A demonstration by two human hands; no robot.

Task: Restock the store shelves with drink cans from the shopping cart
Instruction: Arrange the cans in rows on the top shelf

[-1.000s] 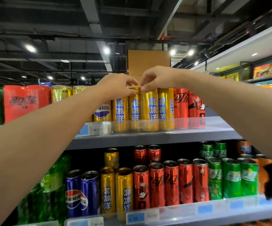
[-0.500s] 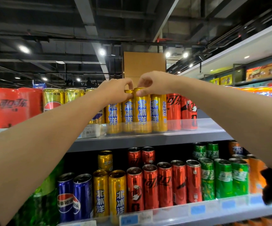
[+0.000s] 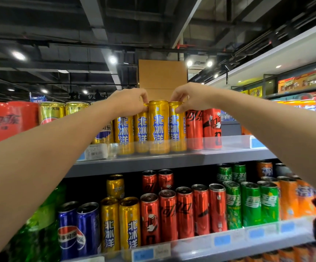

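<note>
- Both hands pinch the rims of yellow cans on the top shelf [image 3: 172,157]: left hand [image 3: 128,102] on one yellow can [image 3: 141,127], right hand [image 3: 189,96] on another [image 3: 176,127].
- The cans are probably full, heavy, stiff, smooth and tippy; gripping mid-body seems steadier.

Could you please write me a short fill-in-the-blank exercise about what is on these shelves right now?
1. Both hands reach to the ___ shelf.
2. The can standing between the left hand and the right hand is ___ in colour.
3. Right of the yellow cans on that shelf stand ___ cans.

Missing words: upper; yellow; red
</note>
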